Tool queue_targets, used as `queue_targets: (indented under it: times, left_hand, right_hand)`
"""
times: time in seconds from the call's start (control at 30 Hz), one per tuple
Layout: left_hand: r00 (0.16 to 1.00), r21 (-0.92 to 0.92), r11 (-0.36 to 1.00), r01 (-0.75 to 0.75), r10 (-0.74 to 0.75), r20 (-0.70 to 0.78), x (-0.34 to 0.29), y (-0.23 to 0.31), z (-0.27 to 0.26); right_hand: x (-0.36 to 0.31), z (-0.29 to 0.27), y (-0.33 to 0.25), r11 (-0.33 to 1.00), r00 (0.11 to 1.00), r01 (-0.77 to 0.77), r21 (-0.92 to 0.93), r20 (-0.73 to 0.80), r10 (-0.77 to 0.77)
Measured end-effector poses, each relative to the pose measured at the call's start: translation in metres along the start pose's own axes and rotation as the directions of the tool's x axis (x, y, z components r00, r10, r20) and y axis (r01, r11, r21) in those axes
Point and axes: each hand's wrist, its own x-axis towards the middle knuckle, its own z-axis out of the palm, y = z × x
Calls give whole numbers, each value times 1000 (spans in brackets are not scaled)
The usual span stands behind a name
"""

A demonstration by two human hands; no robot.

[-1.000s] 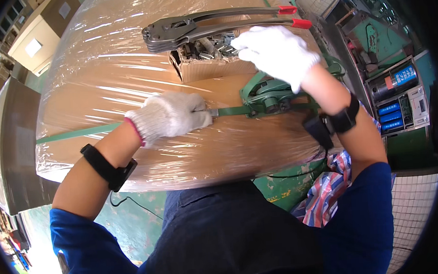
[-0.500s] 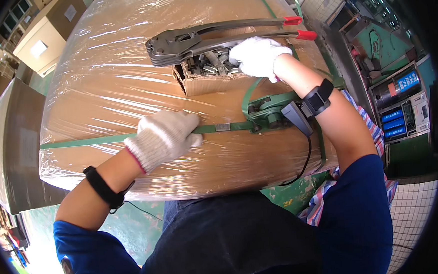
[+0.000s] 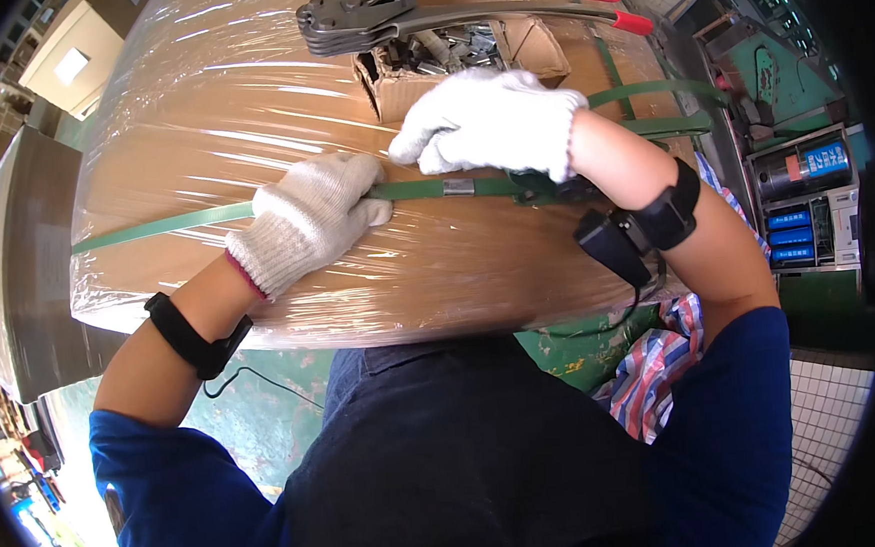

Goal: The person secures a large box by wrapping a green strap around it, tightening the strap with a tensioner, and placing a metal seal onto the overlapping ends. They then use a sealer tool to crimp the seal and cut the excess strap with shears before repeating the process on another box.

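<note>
A green strap point(image 3: 164, 228) runs across a large film-wrapped cardboard load point(image 3: 196, 98). My left hand point(image 3: 309, 216), in a white knitted glove, is closed on the strap, pinching it between thumb and fingers. A small metal strapping seal point(image 3: 459, 187) sits around the strap, right of that hand. My gloved right hand point(image 3: 494, 125) is over the far side of the strap, fingers curled together; what they hold, if anything, is hidden. Beneath its wrist, the green strap tensioner point(image 3: 532, 187) is mostly covered. Beyond lies an open carton point(image 3: 534, 52) of loose metal seals.
A long-handled strapping sealer point(image 3: 362, 19) with red grips rests across the carton. Green strap tail point(image 3: 657, 88) loops out at the right. Another wrapped load point(image 3: 31, 258) stands at the left, a striped woven sheet point(image 3: 654, 366) hangs low right, and shelving point(image 3: 804, 201) is beyond.
My right hand has come from the seal carton back toward the strap, near my left hand. My left hand still pinches the strap. The whole view has shifted, so the load appears higher.
</note>
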Motion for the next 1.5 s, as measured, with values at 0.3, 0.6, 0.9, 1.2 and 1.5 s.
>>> queue_targets:
  times: [0.3, 0.6, 0.9, 1.2, 1.5]
  left_hand:
    - [999, -11, 1000, -19, 19, -50, -3, -4, 6]
    - [997, -20, 999, -49, 47, -55, -2, -6, 9]
    - [996, -34, 997, -70, 68, -56, -2, -10, 8]
    - [996, 17, 998, -57, 56, 71, 7, -1, -10]
    - [986, -356, 920, -164, 155, -53, 9, -12, -28]
  right_hand:
    - [27, 8, -26, 960, 952, -257, -111, 141, 271]
    - [29, 19, -24, 948, 937, -305, -96, 148, 316]
    - [12, 14, -26, 962, 964, -183, -204, 153, 216]
    - [7, 61, -13, 888, 990, -137, -438, -80, 113]
    - [-18, -8, 27, 147, 691, 528, 836, -524, 498]
